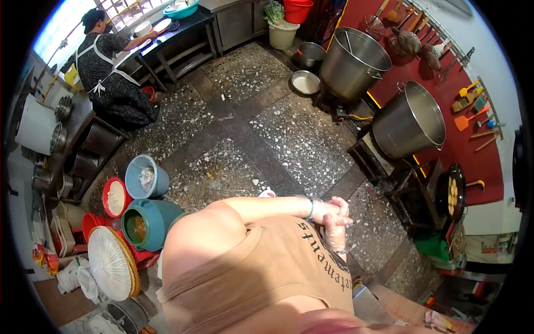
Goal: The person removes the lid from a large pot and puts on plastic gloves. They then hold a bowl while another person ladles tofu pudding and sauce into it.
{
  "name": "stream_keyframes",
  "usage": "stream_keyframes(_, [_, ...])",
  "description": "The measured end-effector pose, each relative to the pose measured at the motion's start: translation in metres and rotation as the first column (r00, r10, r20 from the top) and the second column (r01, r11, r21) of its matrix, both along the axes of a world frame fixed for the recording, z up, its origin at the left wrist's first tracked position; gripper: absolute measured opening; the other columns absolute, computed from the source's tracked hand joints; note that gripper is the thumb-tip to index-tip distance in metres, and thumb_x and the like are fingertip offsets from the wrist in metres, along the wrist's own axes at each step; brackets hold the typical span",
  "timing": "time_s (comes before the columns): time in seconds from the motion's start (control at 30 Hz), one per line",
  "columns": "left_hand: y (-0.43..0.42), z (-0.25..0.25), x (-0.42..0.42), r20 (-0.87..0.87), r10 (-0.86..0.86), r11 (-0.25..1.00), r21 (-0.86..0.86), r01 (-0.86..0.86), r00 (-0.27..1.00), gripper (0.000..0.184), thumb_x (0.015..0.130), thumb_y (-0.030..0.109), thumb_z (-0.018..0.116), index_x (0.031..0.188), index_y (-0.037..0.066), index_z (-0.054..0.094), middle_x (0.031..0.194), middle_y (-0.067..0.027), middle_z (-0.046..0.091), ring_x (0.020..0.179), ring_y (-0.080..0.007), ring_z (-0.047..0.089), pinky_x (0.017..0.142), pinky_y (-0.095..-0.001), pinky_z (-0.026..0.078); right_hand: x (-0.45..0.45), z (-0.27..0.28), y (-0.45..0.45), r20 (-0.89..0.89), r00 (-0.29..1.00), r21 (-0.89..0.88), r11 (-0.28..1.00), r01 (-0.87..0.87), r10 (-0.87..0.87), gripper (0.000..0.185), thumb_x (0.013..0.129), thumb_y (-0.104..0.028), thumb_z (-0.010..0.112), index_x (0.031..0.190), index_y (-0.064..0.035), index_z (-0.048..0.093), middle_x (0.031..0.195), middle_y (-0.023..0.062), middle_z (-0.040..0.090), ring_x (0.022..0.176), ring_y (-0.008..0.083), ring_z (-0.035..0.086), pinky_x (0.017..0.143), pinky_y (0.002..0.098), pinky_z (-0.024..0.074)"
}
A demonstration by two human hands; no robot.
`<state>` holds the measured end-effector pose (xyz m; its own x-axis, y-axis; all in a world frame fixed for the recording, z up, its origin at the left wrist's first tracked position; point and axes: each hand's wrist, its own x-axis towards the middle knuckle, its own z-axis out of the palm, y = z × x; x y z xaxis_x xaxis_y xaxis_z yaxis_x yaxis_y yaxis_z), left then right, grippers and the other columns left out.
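Observation:
My left hand (pixel 327 210), with a teal band at its wrist, is joined to my right hand (pixel 335 232) in front of my chest. The fingers are closed and folded against each other. Both hands look shiny, as if in thin clear plastic gloves. No tool shows in either; anything small between the palms is hidden. Beyond them, to the right, a black pan (pixel 457 186) holds several golden-brown pieces of food on a dark stove stand (pixel 414 195).
Large steel pots (pixel 409 125) stand on burners by the red wall (pixel 478 150), with utensils hanging above. Blue bucket (pixel 147 175), teal barrel (pixel 158 222) and woven tray (pixel 114 261) crowd the left. Another person (pixel 111 61) works at a counter (pixel 183 33). The floor (pixel 300 133) is speckled.

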<state>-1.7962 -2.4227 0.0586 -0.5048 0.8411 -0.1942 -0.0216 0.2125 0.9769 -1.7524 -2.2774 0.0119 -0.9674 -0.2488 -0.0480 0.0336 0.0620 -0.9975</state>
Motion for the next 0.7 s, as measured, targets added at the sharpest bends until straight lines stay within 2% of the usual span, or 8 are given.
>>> stream_keyframes(0.07, [0.002, 0.003, 0.003, 0.021, 0.04, 0.998, -0.048, -0.039, 0.999, 0.062, 0.096, 0.057, 0.032, 0.116, 0.003, 0.055, 0.12, -0.0173, 0.055, 0.118, -0.03, 0.048, 0.103, -0.0386, 0.033, 0.003, 0.003, -0.001, 0.101, 0.995, -0.138, 0.99, -0.003, 0.017, 0.077, 0.07, -0.049, 0.076, 0.127, -0.0117, 0.04, 0.111, 0.007, 0.044, 0.104, 0.0208, 0.044, 0.093, 0.0393, 0.0385])
stream_keyframes(0.2, [0.006, -0.009, -0.001, -0.011, 0.016, 0.997, -0.079, -0.016, 1.0, 0.061, 0.096, 0.056, 0.032, 0.12, 0.004, 0.054, 0.117, -0.0172, 0.056, 0.116, -0.0297, 0.049, 0.102, -0.0387, 0.033, 0.0, -0.004, 0.003, 0.085, 0.996, -0.119, 0.993, -0.014, 0.024, 0.076, 0.071, -0.049, 0.075, 0.127, -0.0115, 0.04, 0.111, 0.0068, 0.044, 0.104, 0.0205, 0.044, 0.094, 0.0387, 0.0376])
stream_keyframes(0.27, [0.007, -0.018, -0.001, -0.032, 0.043, 0.997, 0.061, -0.041, 0.999, 0.065, 0.093, 0.063, 0.034, 0.114, 0.003, 0.049, 0.102, -0.0103, 0.054, 0.083, -0.0203, 0.06, 0.078, -0.0336, 0.05, -0.002, -0.01, 0.004, 0.011, 1.0, -0.066, 0.998, -0.003, 0.004, 0.077, 0.072, -0.054, 0.071, 0.123, -0.0035, 0.043, 0.113, 0.0107, 0.042, 0.102, 0.0229, 0.047, 0.086, 0.0388, 0.0431])
stream_keyframes(0.4, [0.014, -0.034, -0.005, -0.119, 0.039, 0.998, 0.049, -0.033, 0.992, 0.064, 0.094, 0.061, 0.034, 0.113, 0.002, 0.05, 0.102, -0.0107, 0.054, 0.09, -0.0223, 0.058, 0.087, -0.036, 0.046, -0.004, -0.005, 0.004, -0.019, 1.0, -0.015, 1.0, 0.0, 0.0, 0.077, 0.072, -0.054, 0.071, 0.123, -0.0031, 0.043, 0.113, 0.0107, 0.041, 0.103, 0.0233, 0.047, 0.088, 0.0397, 0.042])
stream_keyframes(0.5, [0.01, -0.016, -0.004, -0.082, 0.039, 0.999, 0.018, -0.038, 0.996, 0.063, 0.094, 0.06, 0.034, 0.113, 0.002, 0.05, 0.103, -0.011, 0.055, 0.098, -0.022, 0.056, 0.09, -0.0361, 0.043, -0.004, -0.003, 0.005, 0.008, 1.0, -0.024, 1.0, -0.017, 0.017, 0.078, 0.072, -0.054, 0.07, 0.124, -0.0028, 0.043, 0.114, 0.0109, 0.041, 0.105, 0.024, 0.046, 0.089, 0.0408, 0.0415])
stream_keyframes(0.57, [0.007, 0.002, -0.004, 0.017, 0.03, 0.999, -0.016, -0.03, 0.999, 0.062, 0.095, 0.06, 0.033, 0.113, 0.003, 0.05, 0.105, -0.0121, 0.055, 0.104, -0.023, 0.053, 0.095, -0.0382, 0.04, -0.007, -0.008, 0.01, -0.055, 0.998, 0.048, 0.999, -0.019, 0.021, 0.079, 0.072, -0.053, 0.07, 0.126, -0.0023, 0.042, 0.115, 0.0113, 0.041, 0.106, 0.0248, 0.046, 0.09, 0.0413, 0.0414])
stream_keyframes(0.63, [0.023, -0.029, -0.009, -0.006, 0.017, 1.0, -0.021, -0.017, 1.0, 0.063, 0.094, 0.06, 0.035, 0.115, 0.003, 0.05, 0.108, -0.0134, 0.055, 0.105, -0.0247, 0.054, 0.095, -0.0394, 0.04, -0.009, -0.008, 0.02, -0.069, 0.996, 0.084, 0.996, -0.042, 0.048, 0.079, 0.073, -0.053, 0.07, 0.127, -0.0026, 0.041, 0.115, 0.0117, 0.041, 0.107, 0.0253, 0.047, 0.09, 0.0423, 0.042])
stream_keyframes(0.7, [0.023, -0.02, -0.012, -0.033, -0.003, 1.0, -0.029, 0.002, 0.999, 0.064, 0.093, 0.061, 0.036, 0.117, 0.003, 0.049, 0.11, -0.0147, 0.056, 0.105, -0.0263, 0.055, 0.096, -0.0405, 0.041, -0.01, 0.003, 0.018, -0.086, 0.994, 0.119, 0.991, -0.059, 0.07, 0.08, 0.073, -0.052, 0.07, 0.128, -0.0029, 0.04, 0.115, 0.012, 0.041, 0.107, 0.0259, 0.047, 0.091, 0.0432, 0.0426])
